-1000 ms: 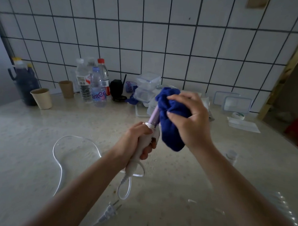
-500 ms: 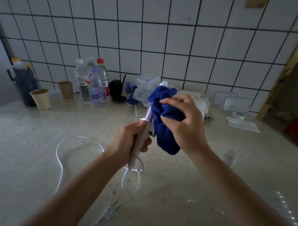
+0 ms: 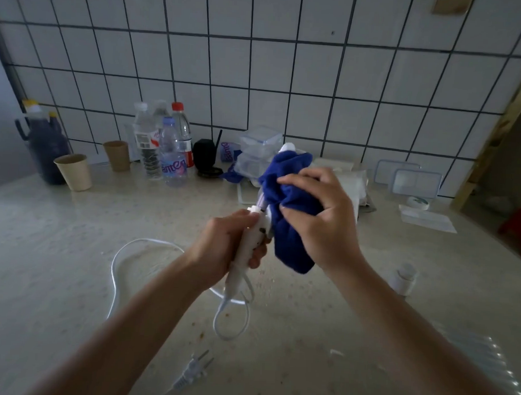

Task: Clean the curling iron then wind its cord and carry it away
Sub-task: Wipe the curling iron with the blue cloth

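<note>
My left hand (image 3: pixel 221 249) grips the white handle of the curling iron (image 3: pixel 246 250), which points up and away above the counter. A blue cloth (image 3: pixel 286 204) is wrapped around its barrel, and my right hand (image 3: pixel 318 214) is closed on that cloth. Only a short purple stretch of barrel near the handle and the white tip (image 3: pixel 287 147) show. The white cord (image 3: pixel 125 251) hangs from the handle, loops on the counter to the left, and ends in a plug (image 3: pixel 192 370) near the front edge.
Water bottles (image 3: pixel 171 151), two paper cups (image 3: pixel 74 171), a dark jug (image 3: pixel 46 146) and clear plastic boxes (image 3: pixel 258 155) line the tiled back wall. A small white bottle (image 3: pixel 403 278) stands at the right. Container lids (image 3: pixel 415 181) lean at the back right. Crumbs dot the counter (image 3: pixel 57 248).
The right hand has slid the blue cloth up along the barrel, and the white tip now shows above it. The iron has shifted slightly left and down; the cord loop moved with it.
</note>
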Motion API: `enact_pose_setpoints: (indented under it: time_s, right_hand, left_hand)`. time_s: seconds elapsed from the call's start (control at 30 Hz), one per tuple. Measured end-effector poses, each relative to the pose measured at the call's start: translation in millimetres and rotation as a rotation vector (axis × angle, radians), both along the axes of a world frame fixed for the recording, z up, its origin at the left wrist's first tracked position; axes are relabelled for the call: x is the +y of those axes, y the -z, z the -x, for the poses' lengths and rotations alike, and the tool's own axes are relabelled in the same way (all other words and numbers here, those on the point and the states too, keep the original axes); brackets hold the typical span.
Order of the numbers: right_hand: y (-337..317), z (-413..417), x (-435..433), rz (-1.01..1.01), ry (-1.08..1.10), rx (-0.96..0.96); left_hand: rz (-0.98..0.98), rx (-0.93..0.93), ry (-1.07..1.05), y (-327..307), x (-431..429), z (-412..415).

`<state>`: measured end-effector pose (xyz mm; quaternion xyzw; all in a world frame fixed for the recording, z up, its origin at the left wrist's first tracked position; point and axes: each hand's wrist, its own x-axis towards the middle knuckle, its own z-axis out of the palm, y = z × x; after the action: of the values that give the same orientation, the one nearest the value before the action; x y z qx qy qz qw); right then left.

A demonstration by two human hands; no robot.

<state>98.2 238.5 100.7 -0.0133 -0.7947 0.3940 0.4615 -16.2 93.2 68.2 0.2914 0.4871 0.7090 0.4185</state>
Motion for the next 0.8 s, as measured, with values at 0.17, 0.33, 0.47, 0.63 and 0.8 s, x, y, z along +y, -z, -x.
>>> enact_pose_setpoints:
  time_s: [0.17, 0.33, 0.47, 0.63, 0.8]
  right_hand:
    - [-7.5, -3.2, 15.8, 0.001, 0.183, 0.123]
    - [3.0, 1.6, -2.8, -0.052, 0.003, -0.001]
    - [3.1, 2.4, -3.4, -0.012, 0.039, 0.0]
    - [-8.9, -6.1, 18.5, 0.137, 0.175, 0.062]
    - [-19.3, -10.3, 29.2, 0.387, 0.111, 0.124]
  left_hand:
    - [0.007, 0.078, -0.052, 2.3, 6.7, -15.7]
    - [0.078, 0.027, -0.18, 2.2, 8.5, -19.7]
    - [0.073, 0.088, -0.063, -0.5, 2.3, -15.7]
    - [0.053, 0.158, 0.018, 5.2, 5.6, -14.2]
    - [0.075, 0.2, 0.111, 12.2, 2.9, -6.7]
